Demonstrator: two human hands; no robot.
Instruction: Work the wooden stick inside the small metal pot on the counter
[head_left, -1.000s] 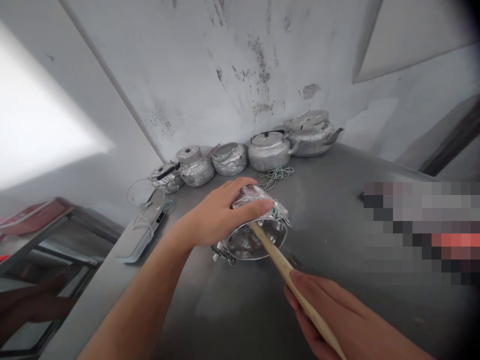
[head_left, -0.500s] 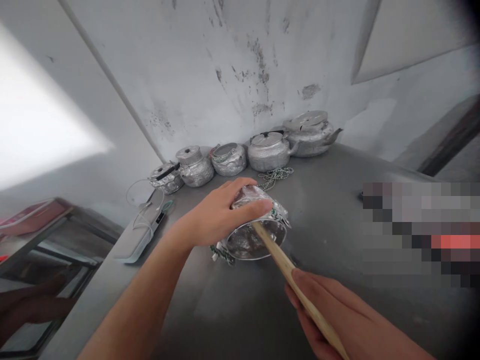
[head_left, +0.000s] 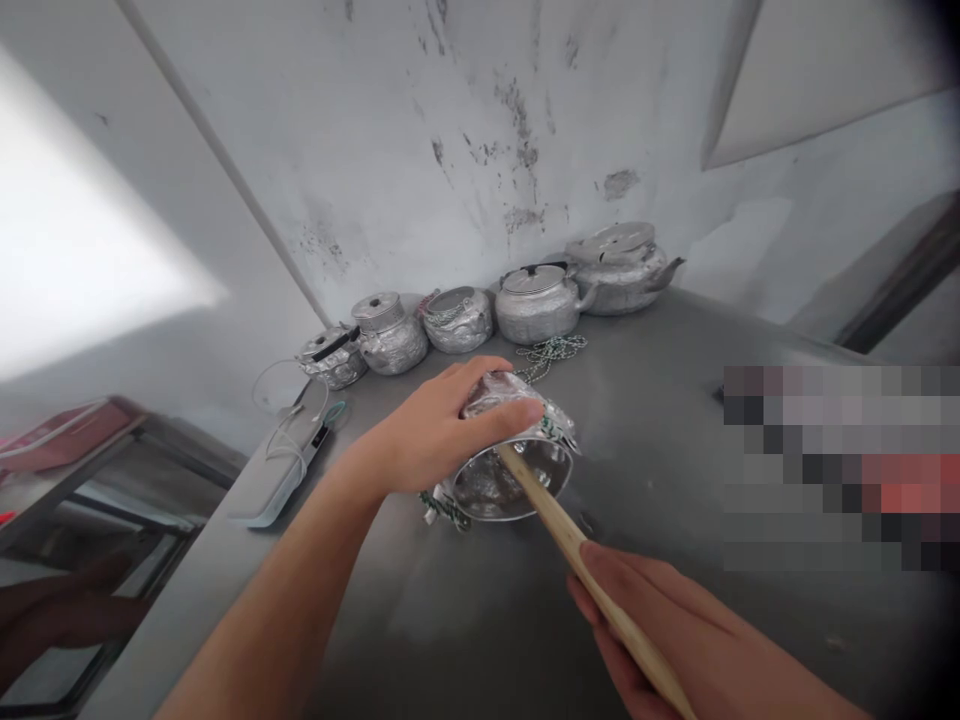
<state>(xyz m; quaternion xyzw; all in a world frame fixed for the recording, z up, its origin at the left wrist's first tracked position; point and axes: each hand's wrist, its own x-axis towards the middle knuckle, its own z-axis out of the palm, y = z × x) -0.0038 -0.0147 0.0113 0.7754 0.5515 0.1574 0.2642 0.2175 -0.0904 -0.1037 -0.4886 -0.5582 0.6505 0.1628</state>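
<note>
A small dented metal pot (head_left: 487,490) lies tipped on the dark table, its round mouth facing me. Green-and-white cord is tied at both sides of its rim. My left hand (head_left: 457,415) is wrapped over the pot's upper side, the thumb along the top near the rim. In my right hand (head_left: 652,610), a wooden stick (head_left: 555,515) is gripped along its lower part. Its far end reaches inside the pot, against or near the inner wall; the tip is partly hidden there.
Several metal kettles and pots, among them a lidded kettle (head_left: 536,305) and a larger kettle (head_left: 619,270), line the wall. A loose cord (head_left: 553,350) lies before them. At left are a power bank with cable (head_left: 285,470) and a red box (head_left: 71,435). A blurred-out patch covers the right.
The wooden stick and my right hand have shifted slightly up and left, so the stick's tip sits a little further left inside the pot. My left hand and the pot stay in place.
</note>
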